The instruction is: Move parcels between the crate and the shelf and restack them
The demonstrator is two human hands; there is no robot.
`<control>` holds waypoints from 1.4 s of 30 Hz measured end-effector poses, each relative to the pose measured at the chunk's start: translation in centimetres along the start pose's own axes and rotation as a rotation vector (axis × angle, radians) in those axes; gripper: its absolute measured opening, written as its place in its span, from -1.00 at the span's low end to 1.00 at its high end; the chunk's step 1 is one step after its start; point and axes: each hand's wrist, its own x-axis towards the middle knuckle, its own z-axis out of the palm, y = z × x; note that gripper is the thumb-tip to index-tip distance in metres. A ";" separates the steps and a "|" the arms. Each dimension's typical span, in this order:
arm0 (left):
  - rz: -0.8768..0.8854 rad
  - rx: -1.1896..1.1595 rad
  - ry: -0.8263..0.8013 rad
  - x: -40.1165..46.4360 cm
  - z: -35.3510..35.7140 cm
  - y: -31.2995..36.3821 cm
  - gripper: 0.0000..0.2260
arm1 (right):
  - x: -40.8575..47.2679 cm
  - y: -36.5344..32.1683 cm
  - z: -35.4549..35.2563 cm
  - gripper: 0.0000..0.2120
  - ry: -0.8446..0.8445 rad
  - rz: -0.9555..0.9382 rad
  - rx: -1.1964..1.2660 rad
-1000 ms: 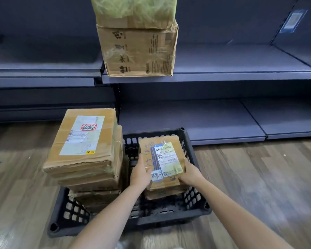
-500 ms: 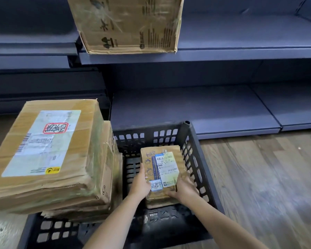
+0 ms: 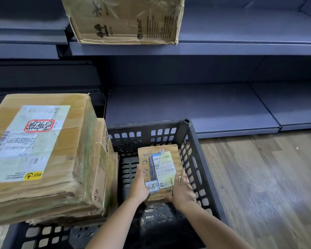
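Small parcel [image 3: 160,174] sits low inside the black crate [image 3: 192,141], toward its right wall, and from the head view I see my left hand [image 3: 139,186] and right hand [image 3: 182,192] gripping its two sides, fingers curled around the edges. Stacked cardboard boxes [image 3: 43,155] fill the crate's left half, and another carton [image 3: 126,18] rests on the grey shelf [image 3: 241,47] above.

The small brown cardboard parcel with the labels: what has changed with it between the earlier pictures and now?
The small brown cardboard parcel has gone down, from above the rim to deep inside the black plastic crate. The left hand and the right hand still hold its sides. The stack of large cardboard boxes stays in the crate's left part.
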 end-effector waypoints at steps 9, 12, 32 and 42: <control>0.061 0.371 -0.032 -1.6 -0.6 4.1 -0.32 | -0.5 -0.7 -2.2 -0.35 -0.007 -0.193 0.182; 0.160 0.494 0.106 -4.7 -2.7 8.6 -0.62 | -3.2 -1.4 -6.1 -0.48 0.043 -0.205 0.473; 0.133 0.349 0.704 -26.3 -25.7 12.0 -0.76 | -24.4 -12.9 -17.8 -0.50 0.023 -0.380 1.059; -0.086 -0.444 0.309 -22.3 -27.8 3.5 -0.39 | -20.5 -15.2 -15.1 -0.17 -0.349 -0.264 1.231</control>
